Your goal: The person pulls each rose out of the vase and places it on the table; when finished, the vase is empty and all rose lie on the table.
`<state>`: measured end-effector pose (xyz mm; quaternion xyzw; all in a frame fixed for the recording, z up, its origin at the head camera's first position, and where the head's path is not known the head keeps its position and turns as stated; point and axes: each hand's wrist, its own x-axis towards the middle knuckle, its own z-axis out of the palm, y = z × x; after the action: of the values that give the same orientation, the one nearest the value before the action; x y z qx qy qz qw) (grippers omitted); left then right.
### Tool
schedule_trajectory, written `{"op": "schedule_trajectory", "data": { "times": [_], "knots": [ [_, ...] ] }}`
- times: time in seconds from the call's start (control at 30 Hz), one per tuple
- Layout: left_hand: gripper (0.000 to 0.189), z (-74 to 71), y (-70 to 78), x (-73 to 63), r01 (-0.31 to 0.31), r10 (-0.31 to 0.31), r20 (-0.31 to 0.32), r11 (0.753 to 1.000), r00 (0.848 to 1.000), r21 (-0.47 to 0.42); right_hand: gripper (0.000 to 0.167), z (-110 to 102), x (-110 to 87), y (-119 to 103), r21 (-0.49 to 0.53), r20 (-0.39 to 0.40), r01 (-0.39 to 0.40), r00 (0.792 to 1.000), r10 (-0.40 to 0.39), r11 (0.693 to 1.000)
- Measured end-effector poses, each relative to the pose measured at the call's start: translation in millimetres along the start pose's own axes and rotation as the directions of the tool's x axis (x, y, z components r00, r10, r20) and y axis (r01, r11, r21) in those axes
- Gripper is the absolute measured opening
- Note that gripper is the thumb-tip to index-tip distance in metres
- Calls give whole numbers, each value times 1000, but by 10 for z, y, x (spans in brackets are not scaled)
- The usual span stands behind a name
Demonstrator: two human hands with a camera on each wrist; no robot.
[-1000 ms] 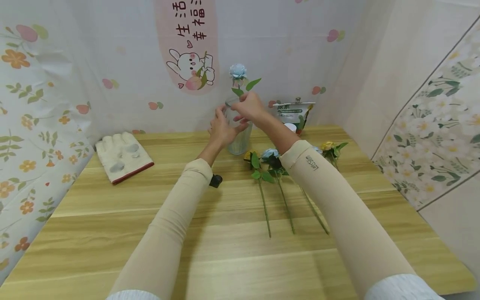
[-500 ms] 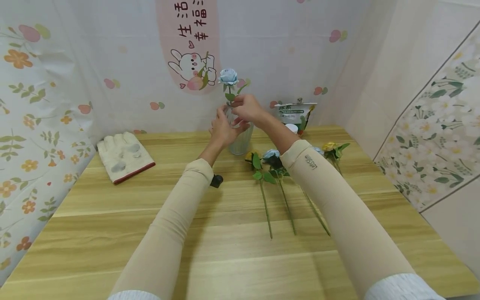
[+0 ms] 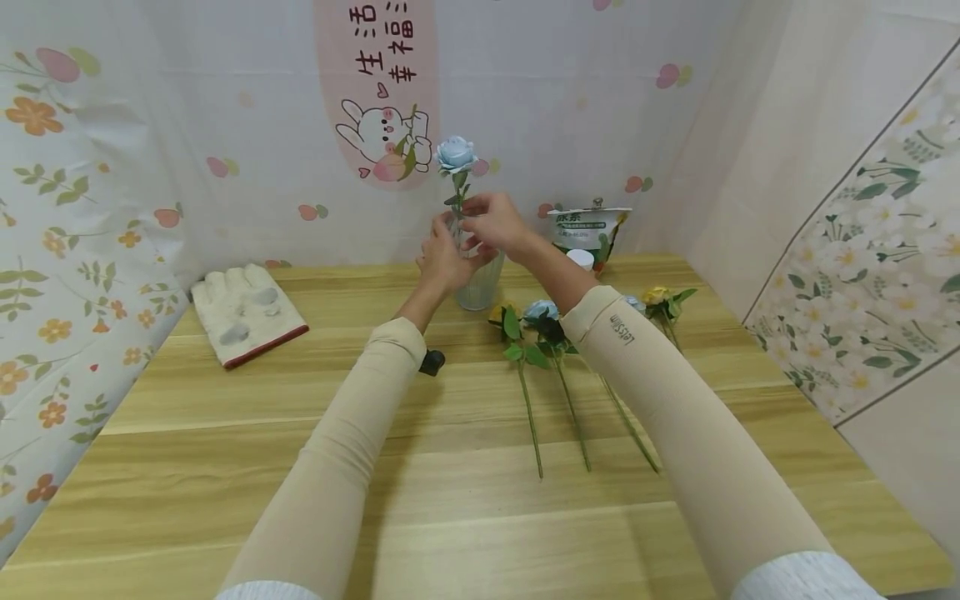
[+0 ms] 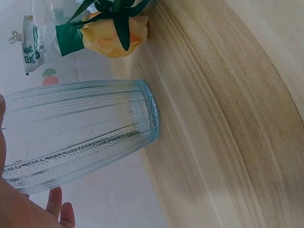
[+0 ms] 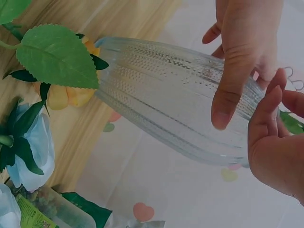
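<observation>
My left hand [image 3: 444, 258] grips the upper part of a clear ribbed glass vase [image 3: 480, 292], its thumb along the near side in the right wrist view. The vase stands on the table; its base shows plainly in the left wrist view. At its mouth, my right hand [image 3: 495, 225] pinches the green stem of a pale blue rose [image 3: 456, 155] between thumb and fingers. The bloom rises upright above the rim, with leaves [image 3: 457, 200] just over the fingertips. Both hands partly hide the rim, and the stem's lower end is hidden.
Several roses lie right of the vase, among them a yellow rose [image 3: 504, 313] and a blue rose [image 3: 540, 310], stems toward me. Behind stand a white-capped container [image 3: 581, 257] and a clipped bag [image 3: 588, 227]. A white glove [image 3: 247, 315] lies left; a small black object [image 3: 432, 362] is by my left wrist.
The blue rose has shifted left and slightly down, and it has turned, so its leaves sit closer to the stem. My right hand has moved slightly down; the left keeps its grip on the vase.
</observation>
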<state>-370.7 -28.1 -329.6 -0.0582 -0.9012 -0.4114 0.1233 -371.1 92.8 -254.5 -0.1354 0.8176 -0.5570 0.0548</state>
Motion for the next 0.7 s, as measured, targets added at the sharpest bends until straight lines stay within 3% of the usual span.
{"op": "schedule_trajectory", "data": {
  "times": [0.43,0.57,0.7],
  "knots": [
    [104,28,-6,-1,-3,4,-7,999,1000,34,13,-46,-17,90,-2,-130,75,989,-75,997],
    [101,23,-9,7,-8,8,1,999,1000,52,12,-43,-51,77,-7,-137,89,987,-89,996],
    [89,12,-16,10,-30,30,-2,998,1000,48,17,-48,-57,88,-79,-148,134,978,-144,988]
  ]
}}
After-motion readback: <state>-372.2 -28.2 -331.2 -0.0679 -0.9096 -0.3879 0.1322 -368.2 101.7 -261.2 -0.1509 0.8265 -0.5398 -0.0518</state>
